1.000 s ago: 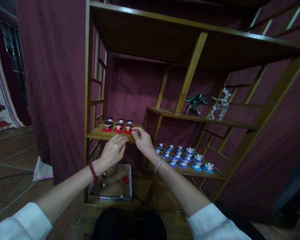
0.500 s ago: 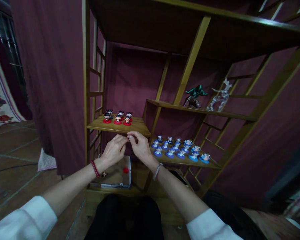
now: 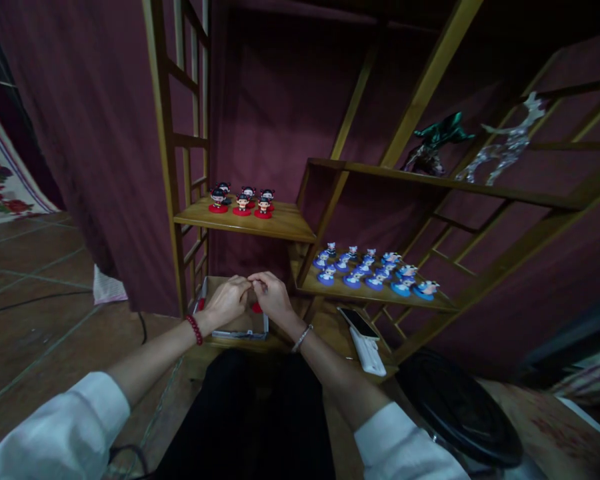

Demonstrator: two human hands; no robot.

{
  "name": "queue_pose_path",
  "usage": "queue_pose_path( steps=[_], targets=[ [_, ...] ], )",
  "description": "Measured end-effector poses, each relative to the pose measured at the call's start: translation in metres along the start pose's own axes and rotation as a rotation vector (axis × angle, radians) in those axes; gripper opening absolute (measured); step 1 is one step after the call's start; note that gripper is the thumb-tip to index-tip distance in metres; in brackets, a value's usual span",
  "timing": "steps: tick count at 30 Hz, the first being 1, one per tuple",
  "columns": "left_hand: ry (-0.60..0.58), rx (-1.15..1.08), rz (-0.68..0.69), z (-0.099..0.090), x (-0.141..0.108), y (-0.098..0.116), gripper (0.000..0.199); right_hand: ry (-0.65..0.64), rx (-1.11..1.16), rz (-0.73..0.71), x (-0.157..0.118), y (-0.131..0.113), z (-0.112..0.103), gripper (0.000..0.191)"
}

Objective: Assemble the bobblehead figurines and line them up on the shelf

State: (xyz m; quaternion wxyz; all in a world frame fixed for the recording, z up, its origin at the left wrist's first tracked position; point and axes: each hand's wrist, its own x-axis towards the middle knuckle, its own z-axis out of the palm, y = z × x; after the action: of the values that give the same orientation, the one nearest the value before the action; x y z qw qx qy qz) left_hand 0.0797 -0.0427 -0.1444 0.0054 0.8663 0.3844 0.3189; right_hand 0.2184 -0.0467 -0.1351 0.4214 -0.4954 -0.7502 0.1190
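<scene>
My left hand (image 3: pixel 229 298) and my right hand (image 3: pixel 275 295) meet fingertip to fingertip, both closed in a pinch. Whatever they hold between them is too small and hidden to make out. Below them sits a shallow open box (image 3: pixel 245 335) with pale walls and a brown inside. A red disc (image 3: pixel 257 307) lies in it, partly covered by my right hand. On the wooden shelf (image 3: pixel 295 222) above, several small dark-haired figurines (image 3: pixel 243 201) stand upright on round red bases.
To the right, a lower shelf carries several figurines (image 3: pixel 375 279) on blue and purple bases. Above stand a green statuette (image 3: pixel 437 143) and a clear deer figure (image 3: pixel 510 148). A phone (image 3: pixel 359 323) and a white object (image 3: pixel 369 353) lie lower right, near a black round lid (image 3: pixel 463 407).
My view has tilted down and come closer, so the shelves sit higher in the picture and the phone shows. My hands stay pinched together and are now seen over the box.
</scene>
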Motion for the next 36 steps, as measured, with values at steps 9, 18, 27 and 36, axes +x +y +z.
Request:
queue_pose_path(
  steps=[9, 18, 27, 36],
  targets=[
    [-0.149, 0.022, -0.095, 0.032, -0.02, -0.019, 0.028, -0.097, 0.011, 0.107, -0.016, 0.024, 0.034, 0.025],
    [-0.309, 0.014, -0.231, 0.065, -0.043, -0.035, 0.029, -0.218, -0.019, 0.244, -0.038, 0.048, 0.068, 0.029],
    [-0.535, 0.024, -0.323, 0.087, -0.056, -0.049, 0.03, -0.399, -0.027, 0.272, -0.052, 0.08, 0.096, 0.037],
    [-0.664, 0.03, -0.448, 0.11, -0.065, -0.072, 0.029, -0.515, -0.139, 0.363, -0.051, 0.1, 0.107, 0.031]
  ],
)
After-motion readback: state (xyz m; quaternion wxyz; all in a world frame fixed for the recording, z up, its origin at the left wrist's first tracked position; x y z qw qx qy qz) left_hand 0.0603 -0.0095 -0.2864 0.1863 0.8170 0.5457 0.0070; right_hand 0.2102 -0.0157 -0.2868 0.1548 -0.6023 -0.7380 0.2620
